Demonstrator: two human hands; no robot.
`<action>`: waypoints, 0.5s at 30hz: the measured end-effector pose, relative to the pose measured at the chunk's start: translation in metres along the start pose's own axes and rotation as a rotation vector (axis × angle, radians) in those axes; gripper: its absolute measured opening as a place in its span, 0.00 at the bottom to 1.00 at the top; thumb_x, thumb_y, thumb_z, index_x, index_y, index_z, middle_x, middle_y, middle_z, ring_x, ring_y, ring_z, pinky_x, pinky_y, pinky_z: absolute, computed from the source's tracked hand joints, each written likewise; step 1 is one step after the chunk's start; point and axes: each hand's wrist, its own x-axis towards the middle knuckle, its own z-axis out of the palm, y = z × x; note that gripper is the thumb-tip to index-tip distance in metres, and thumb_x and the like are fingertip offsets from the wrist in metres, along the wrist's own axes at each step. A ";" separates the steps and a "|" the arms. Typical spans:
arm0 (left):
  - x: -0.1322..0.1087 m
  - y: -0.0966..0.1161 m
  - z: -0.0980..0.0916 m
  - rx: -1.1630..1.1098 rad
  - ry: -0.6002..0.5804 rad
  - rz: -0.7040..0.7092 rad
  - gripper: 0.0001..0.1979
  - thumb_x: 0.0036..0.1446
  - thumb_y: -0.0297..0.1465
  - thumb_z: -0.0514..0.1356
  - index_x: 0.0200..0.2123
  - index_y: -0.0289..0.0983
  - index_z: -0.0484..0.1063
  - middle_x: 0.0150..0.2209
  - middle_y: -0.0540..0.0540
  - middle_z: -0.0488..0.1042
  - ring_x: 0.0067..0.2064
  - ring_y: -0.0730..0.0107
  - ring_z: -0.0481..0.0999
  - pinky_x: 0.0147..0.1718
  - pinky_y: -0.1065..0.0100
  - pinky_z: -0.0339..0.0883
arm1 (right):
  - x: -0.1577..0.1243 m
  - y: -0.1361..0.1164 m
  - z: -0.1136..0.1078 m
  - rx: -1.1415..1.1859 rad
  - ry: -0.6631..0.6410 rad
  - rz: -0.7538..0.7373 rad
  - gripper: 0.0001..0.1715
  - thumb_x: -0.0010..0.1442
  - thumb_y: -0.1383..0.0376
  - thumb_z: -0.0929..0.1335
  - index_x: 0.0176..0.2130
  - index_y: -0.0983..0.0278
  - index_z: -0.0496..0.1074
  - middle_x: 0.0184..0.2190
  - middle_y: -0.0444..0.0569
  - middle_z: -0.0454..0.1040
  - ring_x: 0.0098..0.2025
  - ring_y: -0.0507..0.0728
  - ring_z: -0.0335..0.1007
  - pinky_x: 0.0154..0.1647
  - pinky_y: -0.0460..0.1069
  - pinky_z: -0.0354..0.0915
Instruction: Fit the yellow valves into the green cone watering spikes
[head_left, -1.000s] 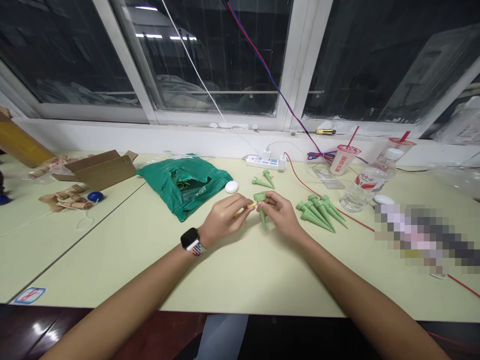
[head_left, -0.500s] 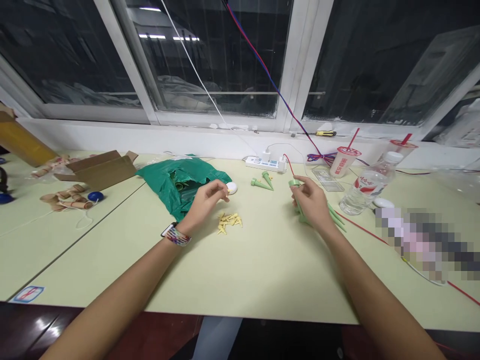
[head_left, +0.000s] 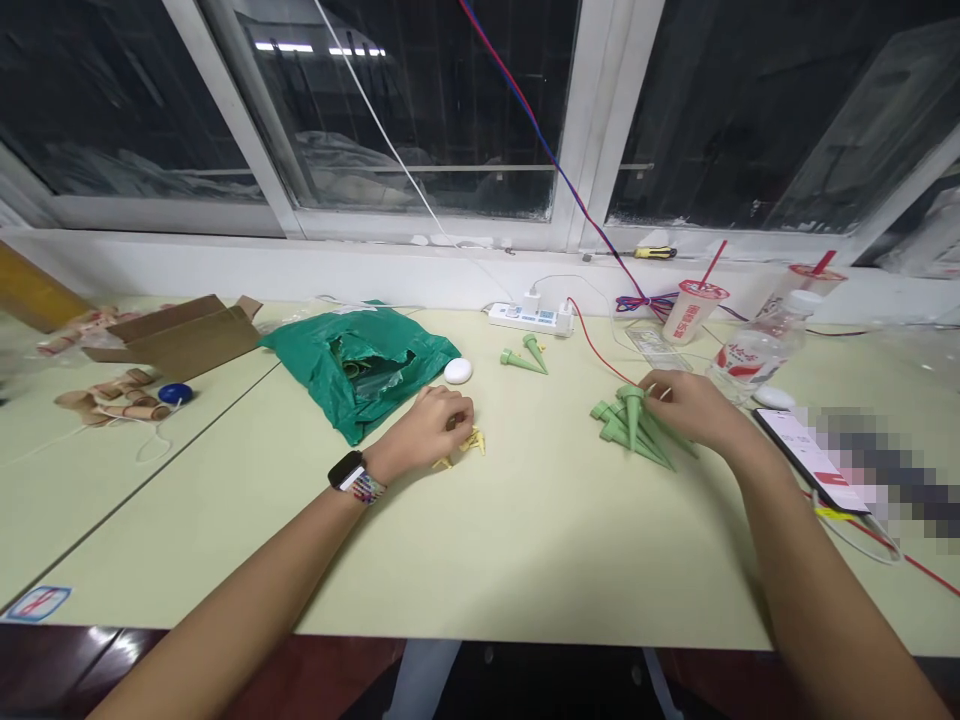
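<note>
My left hand (head_left: 429, 428) is low over a small pile of yellow plastic pieces (head_left: 477, 440), fingers curled down and closed. What they pinch, if anything, is hidden. On the right, my right hand (head_left: 686, 405) has its fingers closed at the side of a green plastic spike (head_left: 632, 415), which points down over a heap of similar green spikes (head_left: 616, 432). The fingertips are partly hidden. Two more green spikes (head_left: 525, 362) lie farther back, with small yellow bits by them.
A torn green bag (head_left: 315, 370) and a white oval object (head_left: 458, 371) are behind my left hand. A power strip (head_left: 525, 319) lies near the wall. A water bottle (head_left: 757, 350), cups (head_left: 694, 312) and a phone (head_left: 810, 460) stand or lie right. Wooden pieces (head_left: 127, 400) sit left.
My left hand has lowered onto the yellow pieces. My right hand has moved right and down with the green spike, uncovering the heap. The view has shifted slightly.
</note>
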 end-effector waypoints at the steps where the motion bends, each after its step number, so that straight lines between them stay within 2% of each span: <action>1: 0.000 -0.001 0.001 0.010 0.007 0.000 0.08 0.62 0.30 0.55 0.30 0.39 0.70 0.31 0.47 0.75 0.39 0.58 0.72 0.46 0.56 0.59 | -0.001 0.001 0.002 -0.026 -0.016 0.008 0.16 0.58 0.66 0.67 0.45 0.62 0.79 0.37 0.51 0.81 0.37 0.59 0.75 0.38 0.51 0.64; 4: -0.001 -0.003 0.004 0.024 0.031 0.002 0.07 0.63 0.30 0.56 0.32 0.39 0.72 0.34 0.46 0.75 0.41 0.57 0.72 0.47 0.55 0.59 | -0.008 -0.008 0.004 -0.066 -0.001 0.063 0.20 0.62 0.64 0.65 0.51 0.60 0.77 0.41 0.52 0.81 0.40 0.61 0.76 0.38 0.51 0.62; 7: -0.001 -0.004 0.007 0.025 0.036 0.027 0.07 0.64 0.31 0.56 0.36 0.39 0.73 0.38 0.45 0.75 0.44 0.57 0.73 0.49 0.54 0.59 | -0.017 -0.027 0.004 -0.114 0.022 0.146 0.22 0.68 0.54 0.61 0.53 0.60 0.76 0.42 0.55 0.81 0.42 0.64 0.76 0.34 0.52 0.60; 10: -0.001 -0.004 0.009 0.030 0.033 0.061 0.08 0.66 0.32 0.55 0.40 0.39 0.74 0.41 0.44 0.75 0.46 0.56 0.73 0.51 0.54 0.59 | -0.028 -0.042 0.004 -0.196 0.013 0.200 0.28 0.66 0.46 0.63 0.53 0.60 0.75 0.44 0.59 0.80 0.43 0.67 0.76 0.31 0.51 0.57; 13: -0.002 -0.004 0.010 0.038 0.030 0.076 0.08 0.67 0.33 0.55 0.41 0.39 0.75 0.42 0.44 0.75 0.47 0.55 0.73 0.52 0.53 0.60 | -0.036 -0.044 0.007 -0.255 -0.036 0.212 0.30 0.62 0.45 0.66 0.55 0.60 0.74 0.45 0.60 0.79 0.41 0.67 0.77 0.29 0.51 0.55; 15: -0.002 -0.004 0.009 0.043 0.027 0.077 0.09 0.67 0.33 0.55 0.40 0.39 0.75 0.41 0.43 0.75 0.47 0.55 0.73 0.53 0.53 0.60 | -0.040 -0.040 0.010 -0.258 -0.073 0.201 0.28 0.61 0.49 0.67 0.55 0.59 0.73 0.42 0.58 0.80 0.39 0.66 0.76 0.29 0.51 0.55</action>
